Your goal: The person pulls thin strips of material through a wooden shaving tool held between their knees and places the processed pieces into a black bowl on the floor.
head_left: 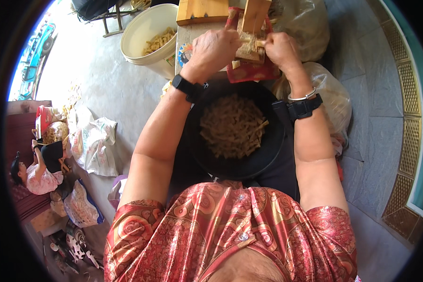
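My left hand [216,49] and my right hand [282,50] are both closed, gripping a thin pale yellow stick [259,43] from either side. They hold it level over a worn wooden block [249,55], right beside an upright wooden piece [255,16]. Red patterned cloth [256,74] lies under the block and hangs over the bench's near edge. Between my forearms, on my lap, rests a round dark basin [197,155]. In it is a heap of short pale brown pieces [232,127]. The fingertips are partly hidden.
A white bucket [131,42] with similar pieces [160,41] stands left of the bench. Another wooden block [202,11] and a tape roll [185,54] are on the bench. Clear plastic bags [331,89] stand at right. A person [40,178] sits at far left near white sacks [96,145].
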Demonstrator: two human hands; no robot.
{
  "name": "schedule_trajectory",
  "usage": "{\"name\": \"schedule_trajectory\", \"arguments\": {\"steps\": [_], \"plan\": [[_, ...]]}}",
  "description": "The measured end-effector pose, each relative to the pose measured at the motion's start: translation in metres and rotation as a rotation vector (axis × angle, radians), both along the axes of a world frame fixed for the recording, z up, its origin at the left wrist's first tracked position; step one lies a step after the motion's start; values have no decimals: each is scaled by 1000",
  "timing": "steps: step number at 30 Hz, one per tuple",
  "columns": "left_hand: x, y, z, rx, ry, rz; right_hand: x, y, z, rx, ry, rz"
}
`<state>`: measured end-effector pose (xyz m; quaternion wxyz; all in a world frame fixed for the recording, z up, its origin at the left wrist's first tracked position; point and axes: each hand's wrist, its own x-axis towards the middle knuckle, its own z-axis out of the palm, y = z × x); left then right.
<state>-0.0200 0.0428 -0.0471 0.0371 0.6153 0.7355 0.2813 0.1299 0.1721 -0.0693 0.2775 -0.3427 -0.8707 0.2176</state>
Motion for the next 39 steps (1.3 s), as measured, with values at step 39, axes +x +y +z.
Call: {"name": "schedule_trajectory", "arguments": {"steps": [39], "plan": [[52, -32, 29, 197, -693, 68, 12, -96, 53, -1051, 617, 204]]}}
